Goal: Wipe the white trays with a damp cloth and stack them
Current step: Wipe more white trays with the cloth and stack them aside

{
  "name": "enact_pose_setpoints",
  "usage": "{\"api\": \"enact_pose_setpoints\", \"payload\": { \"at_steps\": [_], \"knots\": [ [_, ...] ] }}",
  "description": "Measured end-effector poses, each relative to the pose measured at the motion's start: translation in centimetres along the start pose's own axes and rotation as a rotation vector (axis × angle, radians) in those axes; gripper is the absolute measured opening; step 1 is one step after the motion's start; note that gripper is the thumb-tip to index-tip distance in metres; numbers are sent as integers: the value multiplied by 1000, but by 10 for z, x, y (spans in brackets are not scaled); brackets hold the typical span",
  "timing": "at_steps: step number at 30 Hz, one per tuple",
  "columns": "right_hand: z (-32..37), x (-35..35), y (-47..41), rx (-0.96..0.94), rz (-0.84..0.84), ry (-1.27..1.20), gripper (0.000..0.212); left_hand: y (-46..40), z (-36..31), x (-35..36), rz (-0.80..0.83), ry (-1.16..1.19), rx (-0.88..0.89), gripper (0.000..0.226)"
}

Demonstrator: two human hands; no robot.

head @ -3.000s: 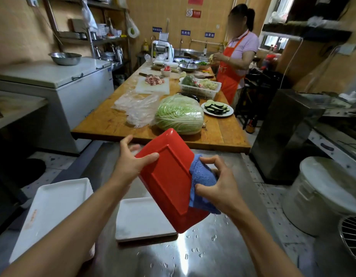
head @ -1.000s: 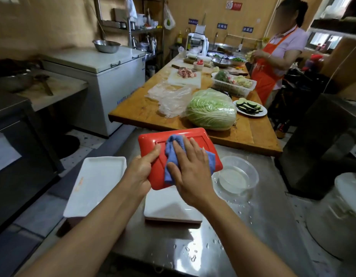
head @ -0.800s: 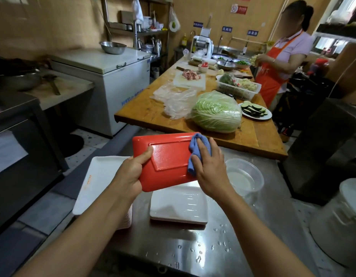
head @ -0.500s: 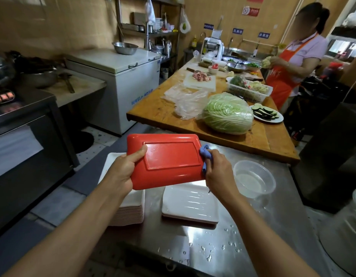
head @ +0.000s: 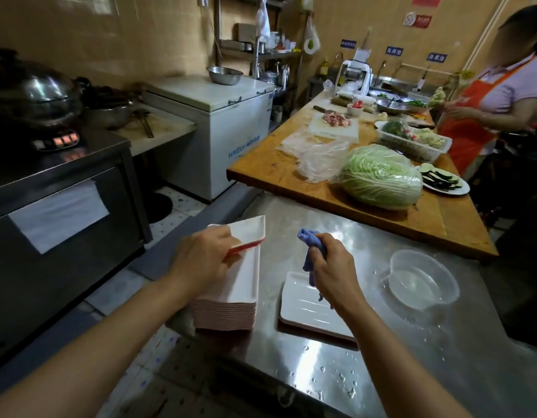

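Here, L hand (head: 200,260) grips a tray (head: 249,233) by its near end, fingers curled over the rim; white face up, red underside edge showing just right of the grip. Tray tilted, far end raised, sitting just above the tray stack (head: 231,300). Stack lies directly under and toward the near side of the L grip, at the left edge of the steel counter (head: 411,357).

R hand (head: 330,273) pinches the blue cloth (head: 311,247), bunched; cloth sticks up above the grip, and a bit hangs below the fist. R grip held in air, apart from L grip, to its right.

Single white tray (head: 309,309) lies flat on counter directly beneath R grip, wet streaks on it, not touching the hand as far as I can tell. Just right of the stack, small gap between.

Clear plastic bowl (head: 424,279) w/ water, well right of R grip. Water drops on counter nearer than both grips.

Beyond both grips: wooden table (head: 321,197) w/ cabbage (head: 381,176), plastic bag (head: 318,155), plate of sliced veg (head: 442,182). Person in orange apron (head: 472,122) at far right. Chest freezer (head: 225,116) far left of the table.
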State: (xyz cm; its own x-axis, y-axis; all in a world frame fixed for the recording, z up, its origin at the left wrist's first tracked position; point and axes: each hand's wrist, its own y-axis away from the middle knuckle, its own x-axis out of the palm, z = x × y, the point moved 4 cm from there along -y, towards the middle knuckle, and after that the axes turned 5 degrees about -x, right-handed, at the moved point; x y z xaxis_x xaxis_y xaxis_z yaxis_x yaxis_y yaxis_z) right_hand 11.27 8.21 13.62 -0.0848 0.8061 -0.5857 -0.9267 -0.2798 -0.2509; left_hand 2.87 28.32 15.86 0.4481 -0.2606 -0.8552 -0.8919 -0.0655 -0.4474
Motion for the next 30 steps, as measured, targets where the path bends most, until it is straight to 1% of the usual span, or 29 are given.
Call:
{"api": "enact_pose_setpoints", "payload": {
  "at_steps": [3,5,7,10,17,23,26,28,30],
  "knots": [
    [2,7,4,7,4,14,23,11,-1,10,59,-157,89,7],
    [1,9,6,10,8,13,23,19,-4,18,88,-256,143,17],
    [1,10,8,3,13,7,23,27,-4,26,108,-303,157,25],
    [-3,8,10,5,-1,20,21,39,-1,43,179,-351,190,30],
    [-12,5,11,29,-42,44,19,50,11,67,248,-335,163,34],
    [-27,-2,15,100,-53,17,22,49,28,76,262,-272,157,49],
    [-31,-5,16,129,-50,17,20,45,31,79,278,-237,155,53],
    [-33,-8,18,143,-55,9,19,42,33,85,327,-214,123,52],
    [-35,-10,20,149,-57,-4,19,39,39,95,403,-254,73,54]
  ]
}}
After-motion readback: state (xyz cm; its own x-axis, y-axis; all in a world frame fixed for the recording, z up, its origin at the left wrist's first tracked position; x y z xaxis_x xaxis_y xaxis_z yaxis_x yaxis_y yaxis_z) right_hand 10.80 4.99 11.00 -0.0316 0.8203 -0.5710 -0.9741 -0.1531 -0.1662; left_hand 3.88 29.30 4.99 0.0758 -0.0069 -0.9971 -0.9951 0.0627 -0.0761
